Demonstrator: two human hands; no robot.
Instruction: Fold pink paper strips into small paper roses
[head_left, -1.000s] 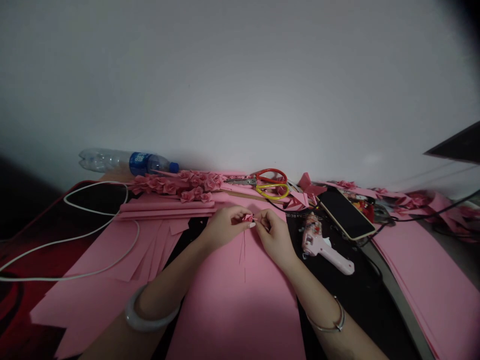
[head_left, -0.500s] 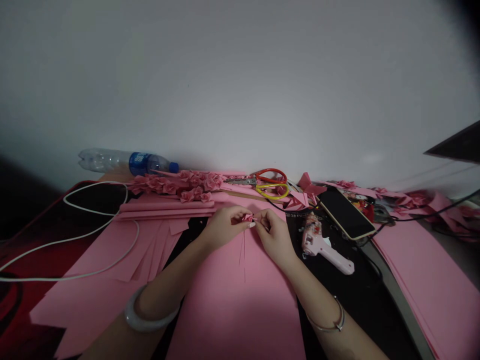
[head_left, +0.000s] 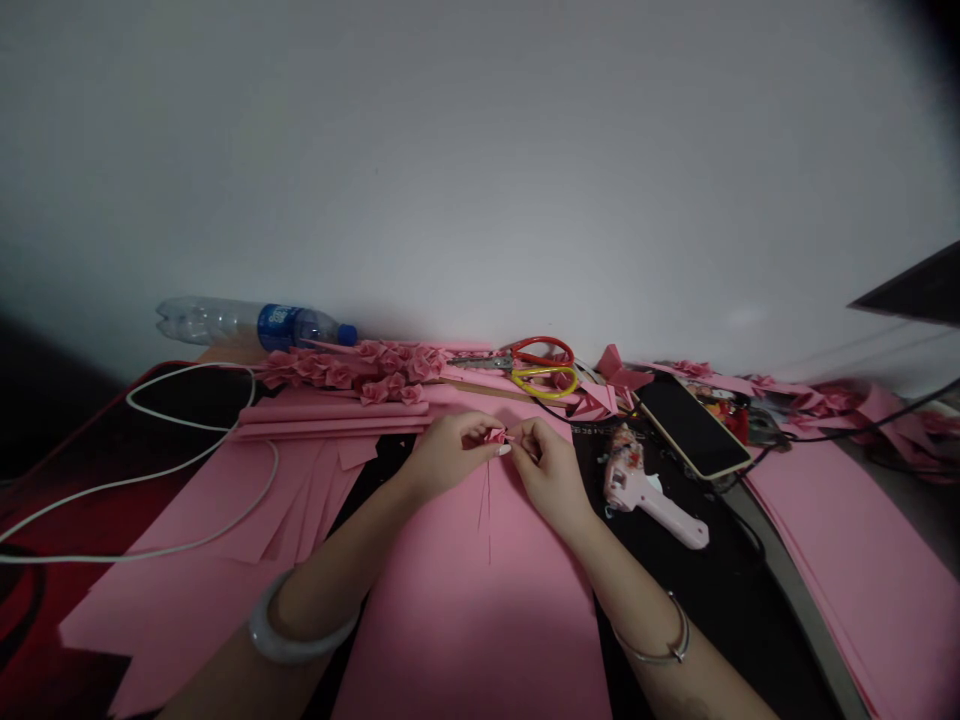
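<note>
Between my two hands is a small pink paper flower (head_left: 495, 436), partly hidden by the fingers. My left hand (head_left: 450, 448) pinches it from the left between thumb and fingers. From the right, my right hand (head_left: 547, 462) has its fingers closed at the flower's edge, pinching a petal or a bit of its paper. Thin dark strands (head_left: 489, 510) hang down below the flower; I cannot tell whether they are attached to it. A large pink paper sheet (head_left: 480, 620) lies under both hands.
Behind the hands lie paper roses (head_left: 390, 365), red-and-yellow-handled scissors (head_left: 544, 368) and paper rolls (head_left: 330, 420). A glue gun (head_left: 652, 500) and a phone (head_left: 694, 425) are to the right. A plastic bottle (head_left: 225, 322) rests by the wall; a white cable (head_left: 150, 480) loops at left.
</note>
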